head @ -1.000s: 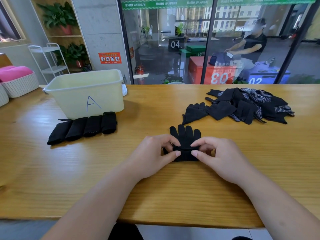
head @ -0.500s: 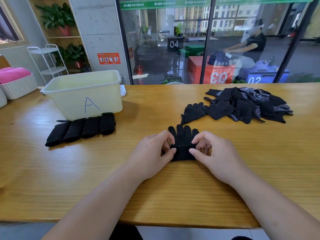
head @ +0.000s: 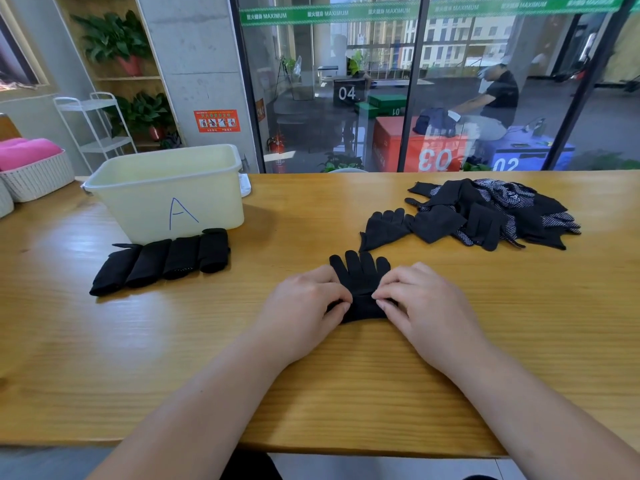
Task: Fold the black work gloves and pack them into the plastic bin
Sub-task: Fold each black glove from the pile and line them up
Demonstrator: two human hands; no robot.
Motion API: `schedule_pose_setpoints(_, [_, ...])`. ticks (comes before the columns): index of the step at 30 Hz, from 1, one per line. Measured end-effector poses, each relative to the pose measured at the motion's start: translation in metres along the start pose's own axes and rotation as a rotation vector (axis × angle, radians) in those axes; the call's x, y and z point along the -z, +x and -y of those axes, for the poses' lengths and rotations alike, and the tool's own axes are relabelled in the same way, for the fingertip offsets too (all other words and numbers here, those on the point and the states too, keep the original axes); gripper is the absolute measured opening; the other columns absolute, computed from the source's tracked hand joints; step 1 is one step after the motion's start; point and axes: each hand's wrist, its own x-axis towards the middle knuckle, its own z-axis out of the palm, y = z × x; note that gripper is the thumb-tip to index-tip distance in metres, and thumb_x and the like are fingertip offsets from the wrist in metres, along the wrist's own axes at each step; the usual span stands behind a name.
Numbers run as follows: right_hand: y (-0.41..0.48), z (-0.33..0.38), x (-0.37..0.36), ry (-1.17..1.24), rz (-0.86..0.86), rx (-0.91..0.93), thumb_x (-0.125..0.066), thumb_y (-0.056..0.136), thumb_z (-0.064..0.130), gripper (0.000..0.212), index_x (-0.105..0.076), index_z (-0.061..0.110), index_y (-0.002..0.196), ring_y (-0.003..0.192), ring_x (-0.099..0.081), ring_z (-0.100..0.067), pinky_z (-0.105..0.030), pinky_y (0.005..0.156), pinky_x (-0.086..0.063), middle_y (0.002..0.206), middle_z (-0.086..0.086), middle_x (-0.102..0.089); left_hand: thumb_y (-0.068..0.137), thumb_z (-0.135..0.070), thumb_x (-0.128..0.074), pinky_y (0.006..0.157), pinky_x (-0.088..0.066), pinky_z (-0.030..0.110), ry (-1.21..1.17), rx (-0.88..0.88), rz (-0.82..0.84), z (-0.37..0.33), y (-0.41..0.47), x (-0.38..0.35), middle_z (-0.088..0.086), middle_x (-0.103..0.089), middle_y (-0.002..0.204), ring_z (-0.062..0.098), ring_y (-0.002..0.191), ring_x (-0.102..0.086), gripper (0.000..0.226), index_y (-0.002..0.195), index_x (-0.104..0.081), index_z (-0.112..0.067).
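Black knit cloth, soft and limp: the glove (head: 360, 282) in hand lies flat on the table (head: 311, 393) straight in front of the person, its fingers pointing away and its near end turned over into a fold. The left hand (head: 304, 306) and the right hand (head: 422, 306) flank it, each grip closed on the folded edge, with thumb and fingertips pinching the cloth from either side. It looks light and floppy, with no stiffness of its own, so a fold will probably spring open unless pressed down — the doubled edge is the sensible place to hold it. A row of folded gloves (head: 162, 261) lies on the table just in front of the plastic bin (head: 166, 199), not in it. A loose pile (head: 485, 216) of unfolded ones sits well off to the right.
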Motion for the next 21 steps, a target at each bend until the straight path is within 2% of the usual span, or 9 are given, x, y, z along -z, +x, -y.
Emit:
schedule_pose_setpoints(2, [-0.001, -0.001, 0.0, -0.058, 0.059, 0.043, -0.056, 0.105, 0.041, 0.026, -0.08, 0.034, 0.113, 0.108, -0.053, -0.007, -0.029, 0.08, -0.046, 0.122, 0.026, -0.066, 0.103, -0.041, -0.062, 0.079, -0.054, 0.034, 0.021, -0.028, 0.013, 0.002, 0.0, -0.001, -0.019, -0.059, 0.11, 0.006, 0.088, -0.059, 0.021, 0.108, -0.08, -0.03])
schedule_pose_setpoints(4, [-0.002, 0.0, 0.003, -0.068, 0.128, 0.025, -0.042, 0.107, 0.054, 0.041, -0.075, 0.037, 0.126, 0.117, -0.051, -0.005, -0.032, 0.088, -0.047, 0.132, 0.029, -0.064, 0.103, -0.056, -0.057, 0.092, -0.052, 0.034, 0.068, -0.053, 0.062, 0.003, 0.0, 0.001, -0.021, -0.059, 0.12, 0.007, 0.105, -0.058, 0.038, 0.117, -0.079, -0.029])
schedule_pose_setpoints(6, [-0.001, 0.001, 0.008, -0.047, 0.201, -0.002, -0.043, 0.104, 0.063, 0.047, -0.065, 0.039, 0.138, 0.123, -0.048, -0.002, -0.032, 0.097, -0.047, 0.137, 0.03, -0.061, 0.099, -0.064, -0.057, 0.1, -0.048, 0.035, 0.109, -0.07, 0.093, 0.005, 0.0, 0.003, -0.023, -0.06, 0.127, 0.006, 0.117, -0.054, 0.046, 0.123, -0.076, -0.03])
schedule_pose_setpoints(8, [0.0, 0.002, 0.012, -0.024, 0.235, -0.005, -0.05, 0.1, 0.064, 0.05, -0.059, 0.041, 0.144, 0.128, -0.044, 0.001, -0.03, 0.103, -0.045, 0.14, 0.03, -0.058, 0.098, -0.06, -0.061, 0.103, -0.047, 0.036, 0.111, -0.066, 0.105, 0.006, 0.0, 0.003, -0.023, -0.062, 0.131, 0.006, 0.124, -0.051, 0.042, 0.126, -0.072, -0.032])
schedule_pose_setpoints(12, [-0.001, 0.0, 0.013, 0.081, 0.243, -0.066, -0.061, 0.097, 0.062, 0.052, -0.052, 0.048, 0.146, 0.126, -0.047, 0.002, -0.028, 0.104, -0.046, 0.135, 0.027, -0.054, 0.104, -0.044, -0.059, 0.104, -0.046, 0.038, 0.105, -0.045, 0.09, 0.005, 0.002, 0.003, -0.02, -0.067, 0.128, 0.008, 0.122, -0.053, 0.028, 0.127, -0.069, -0.032])
schedule_pose_setpoints(15, [-0.001, -0.005, 0.011, 0.249, 0.231, -0.189, -0.067, 0.099, 0.05, 0.044, -0.054, 0.055, 0.141, 0.117, -0.055, 0.005, -0.023, 0.103, -0.046, 0.124, 0.029, -0.052, 0.107, -0.042, -0.058, 0.102, -0.044, 0.03, 0.018, 0.017, 0.056, 0.003, 0.001, 0.007, -0.02, -0.067, 0.115, 0.004, 0.115, -0.053, 0.024, 0.126, -0.07, -0.032])
schedule_pose_setpoints(18, [-0.001, -0.009, 0.011, 0.448, 0.176, -0.313, -0.068, 0.099, 0.049, 0.038, -0.056, 0.06, 0.134, 0.115, -0.059, 0.006, -0.026, 0.099, -0.046, 0.115, 0.029, -0.066, 0.105, -0.043, -0.062, 0.091, -0.045, 0.019, -0.163, 0.136, 0.058, 0.001, -0.001, 0.01, -0.023, -0.064, 0.106, -0.001, 0.104, -0.057, 0.019, 0.123, -0.069, -0.042])
schedule_pose_setpoints(21, [0.0, -0.006, 0.013, 0.593, 0.188, -0.396, -0.068, 0.099, 0.051, 0.034, -0.057, 0.059, 0.131, 0.101, -0.065, 0.008, -0.025, 0.086, -0.047, 0.102, 0.033, -0.074, 0.103, -0.044, -0.066, 0.084, -0.051, 0.018, -0.331, 0.234, 0.057, 0.003, -0.001, 0.011, -0.017, -0.073, 0.094, 0.003, 0.094, -0.066, 0.016, 0.12, -0.067, -0.043])
